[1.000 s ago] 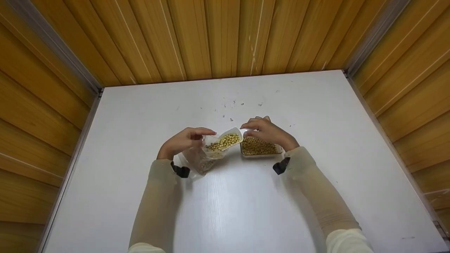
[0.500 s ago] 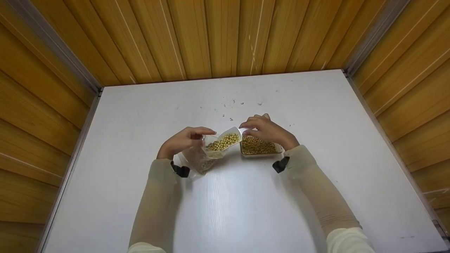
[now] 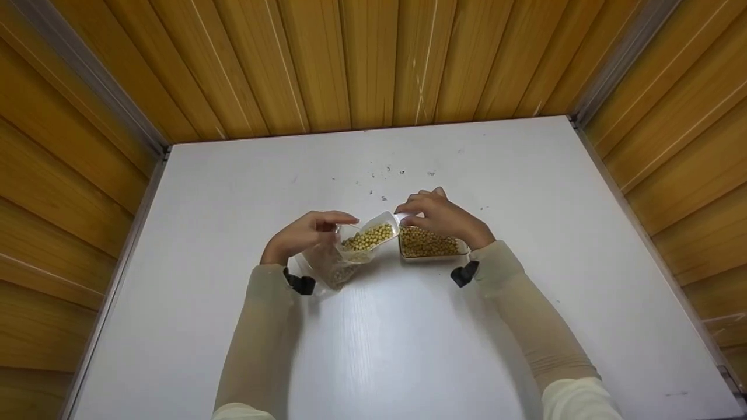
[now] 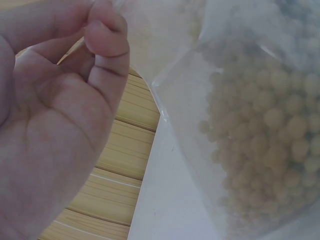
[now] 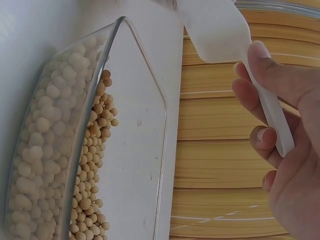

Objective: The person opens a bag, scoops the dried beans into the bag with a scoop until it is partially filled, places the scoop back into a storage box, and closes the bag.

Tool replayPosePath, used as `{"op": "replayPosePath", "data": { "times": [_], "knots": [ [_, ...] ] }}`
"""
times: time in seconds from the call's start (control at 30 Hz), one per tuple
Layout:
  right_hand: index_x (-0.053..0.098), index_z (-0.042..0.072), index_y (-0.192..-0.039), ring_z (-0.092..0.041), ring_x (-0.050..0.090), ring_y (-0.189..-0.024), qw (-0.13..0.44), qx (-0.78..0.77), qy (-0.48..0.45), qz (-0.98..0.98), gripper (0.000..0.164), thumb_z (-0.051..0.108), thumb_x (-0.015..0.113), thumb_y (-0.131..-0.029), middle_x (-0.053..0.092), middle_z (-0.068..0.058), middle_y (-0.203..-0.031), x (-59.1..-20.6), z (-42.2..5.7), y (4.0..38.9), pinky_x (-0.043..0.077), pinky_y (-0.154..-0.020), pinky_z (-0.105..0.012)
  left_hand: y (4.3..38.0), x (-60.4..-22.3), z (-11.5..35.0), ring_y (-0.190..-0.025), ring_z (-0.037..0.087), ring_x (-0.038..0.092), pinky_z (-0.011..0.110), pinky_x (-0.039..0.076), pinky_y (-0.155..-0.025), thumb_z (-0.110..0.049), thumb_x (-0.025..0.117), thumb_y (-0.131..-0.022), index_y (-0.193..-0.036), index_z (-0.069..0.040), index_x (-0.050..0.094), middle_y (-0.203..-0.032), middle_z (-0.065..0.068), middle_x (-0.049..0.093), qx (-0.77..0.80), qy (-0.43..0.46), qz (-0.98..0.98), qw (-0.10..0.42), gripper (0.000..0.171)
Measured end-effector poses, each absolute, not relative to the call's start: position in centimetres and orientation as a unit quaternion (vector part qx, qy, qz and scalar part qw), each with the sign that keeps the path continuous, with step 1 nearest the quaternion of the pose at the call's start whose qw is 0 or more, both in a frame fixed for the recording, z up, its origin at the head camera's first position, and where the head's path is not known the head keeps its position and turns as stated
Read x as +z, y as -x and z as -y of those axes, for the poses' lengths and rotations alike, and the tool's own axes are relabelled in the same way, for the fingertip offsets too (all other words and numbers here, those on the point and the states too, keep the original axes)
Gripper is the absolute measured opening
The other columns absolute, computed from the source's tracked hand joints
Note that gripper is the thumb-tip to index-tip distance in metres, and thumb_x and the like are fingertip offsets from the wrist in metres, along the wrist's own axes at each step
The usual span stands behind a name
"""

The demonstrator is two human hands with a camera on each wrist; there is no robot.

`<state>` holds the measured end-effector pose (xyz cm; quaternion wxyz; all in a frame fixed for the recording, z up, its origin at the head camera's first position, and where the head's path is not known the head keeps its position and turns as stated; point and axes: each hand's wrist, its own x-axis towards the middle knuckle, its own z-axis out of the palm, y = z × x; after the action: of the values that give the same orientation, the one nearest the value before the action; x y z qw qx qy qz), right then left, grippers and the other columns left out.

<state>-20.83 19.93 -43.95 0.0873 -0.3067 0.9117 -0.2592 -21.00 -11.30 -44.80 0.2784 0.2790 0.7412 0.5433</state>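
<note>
My left hand (image 3: pixel 300 236) pinches the top edge of a clear plastic bag (image 4: pixel 187 150); through its film, a mass of pale soybeans (image 4: pixel 265 145) shows. In my right hand (image 3: pixel 443 219) is the handle of a white plastic scoop (image 5: pixel 217 32), with thumb and fingers curled round it. The scoop's front reaches into the bag's mouth, and soybeans (image 3: pixel 373 236) lie in it. Below the right hand, a glass container (image 3: pixel 435 259) of soybeans stands on the table. Its far side is partly hidden by that hand.
The white table (image 3: pixel 373 350) carries small dark marks beyond the hands. Yellow wood-look panels (image 3: pixel 367 64) wall it at the back and on both sides.
The right hand has shifted slightly left and away from the body, carrying the scoop a little further over the bag. The left hand, bag and glass container look unchanged.
</note>
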Motion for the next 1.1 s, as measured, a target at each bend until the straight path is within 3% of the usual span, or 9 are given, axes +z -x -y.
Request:
{"op": "replayPosePath", "data": {
  "times": [0.67, 0.9, 1.1],
  "knots": [
    [0.071, 0.011, -0.114, -0.021, 0.056, -0.092, 0.053, -0.228, 0.342, -0.910, 0.029, 0.025, 0.066, -0.090, 0.068, -0.002, -0.098, -43.1, -18.8, 20.2, 0.023, -0.080, -0.037, 21.0, -44.6, 11.2, -0.084, 0.012, 0.043, 0.023, 0.041, -0.073, 0.009, 0.048, -0.088, -0.131, 0.007, 0.054, -0.138, 0.021, 0.051, 0.546, -0.275, -0.737, 0.287, 0.044],
    [0.071, 0.012, -0.115, -0.021, 0.056, -0.093, 0.054, -0.209, 0.339, -0.916, 0.031, 0.029, 0.066, -0.089, 0.069, -0.002, -0.098, -42.5, -18.5, 20.1, 0.023, -0.081, -0.037, 20.9, -44.6, 11.2, -0.087, 0.014, 0.043, 0.023, 0.042, -0.077, 0.008, 0.048, -0.087, -0.130, 0.001, 0.058, -0.138, 0.017, 0.053, 0.538, -0.274, -0.747, 0.280, 0.045],
    [0.072, 0.014, -0.113, -0.020, 0.056, -0.088, 0.030, -0.202, 0.355, -0.912, 0.029, 0.028, 0.066, -0.088, 0.069, -0.001, -0.096, -42.2, -18.6, 20.1, 0.023, -0.079, -0.036, 21.0, -44.6, 11.3, -0.088, 0.015, 0.044, 0.022, 0.043, -0.077, 0.009, 0.047, -0.086, -0.130, 0.004, 0.057, -0.138, 0.018, 0.052, 0.551, -0.278, -0.735, 0.280, 0.045]
  ]
}}
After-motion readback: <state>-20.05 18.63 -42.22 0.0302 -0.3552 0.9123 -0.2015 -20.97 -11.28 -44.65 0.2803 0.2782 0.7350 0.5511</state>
